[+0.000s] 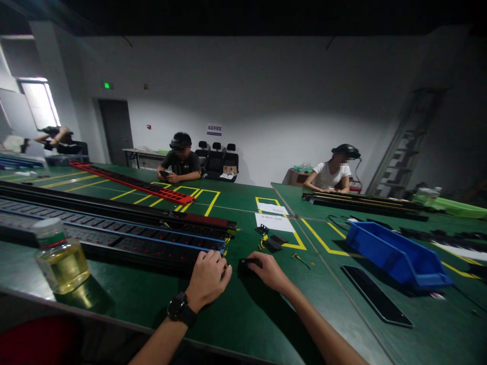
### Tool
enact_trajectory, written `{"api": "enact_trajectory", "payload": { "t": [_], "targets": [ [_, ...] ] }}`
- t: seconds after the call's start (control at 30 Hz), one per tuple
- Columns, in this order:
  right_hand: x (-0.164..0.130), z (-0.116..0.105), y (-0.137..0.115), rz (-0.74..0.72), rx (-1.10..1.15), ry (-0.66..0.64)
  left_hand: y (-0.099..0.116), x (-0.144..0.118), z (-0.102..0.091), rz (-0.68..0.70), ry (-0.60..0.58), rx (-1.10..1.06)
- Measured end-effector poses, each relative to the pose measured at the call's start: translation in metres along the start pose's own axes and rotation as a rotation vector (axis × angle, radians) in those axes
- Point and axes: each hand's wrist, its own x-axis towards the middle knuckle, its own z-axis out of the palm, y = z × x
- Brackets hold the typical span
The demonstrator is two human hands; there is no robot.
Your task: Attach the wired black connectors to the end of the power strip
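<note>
My left hand [209, 279], with a dark watch on its wrist, is closed over the near right end of a long black panel [125, 241] with blue edge strips and red dots. A bit of yellow shows by its thumb and fingertips. Just to the right, my right hand [268, 271] pinches a small black block-like part [245, 265] at table level, a short gap from the panel's end. Its fingers partly hide the part. Beyond both hands lie small black pieces [274, 242] with yellow bits.
A bottle of yellow liquid [63, 261] stands at left. To the right are a blue bin [397, 253] and a dark phone-like slab [375, 294]. Paper sheets [274, 222] and a red ladder-like frame [133, 183] lie farther back. Several people sit around the green table [213, 324].
</note>
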Motion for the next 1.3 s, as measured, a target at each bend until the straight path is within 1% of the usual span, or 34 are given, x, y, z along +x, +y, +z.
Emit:
{"api": "enact_trajectory", "payload": {
  "t": [0.1, 0.17, 0.3, 0.4, 0.53, 0.67, 0.77, 0.93, 1.13, 1.3],
  "targets": [
    [-0.002, 0.004, -0.011, -0.065, 0.08, -0.085, 0.0, 0.0, 0.0, 0.003, 0.005, -0.007],
    [-0.004, 0.007, -0.017, -0.089, 0.108, -0.112, 0.0, 0.0, -0.001, 0.004, 0.003, -0.018],
    [-0.005, 0.017, -0.026, -0.09, 0.156, -0.13, 0.0, 0.0, -0.003, 0.013, -0.002, -0.029],
    [-0.004, 0.026, -0.029, -0.103, 0.146, -0.091, 0.0, -0.001, -0.003, 0.017, -0.009, -0.022],
    [-0.002, 0.036, -0.027, -0.118, 0.065, -0.004, -0.001, -0.002, 0.0, 0.007, -0.025, -0.006],
    [0.0, 0.038, -0.024, -0.123, -0.015, 0.024, -0.001, -0.001, 0.002, -0.002, -0.044, 0.007],
    [0.001, 0.036, -0.022, -0.133, -0.072, 0.011, -0.001, -0.001, 0.002, -0.003, -0.048, 0.009],
    [0.004, 0.036, -0.022, -0.19, -0.049, -0.033, -0.002, -0.001, 0.003, -0.005, -0.046, 0.017],
    [0.016, 0.042, -0.02, -0.21, -0.081, -0.046, -0.002, -0.001, 0.004, -0.007, -0.059, 0.036],
    [0.022, 0.039, -0.017, -0.197, -0.128, -0.045, -0.002, 0.0, 0.004, -0.008, -0.075, 0.043]
  ]
}}
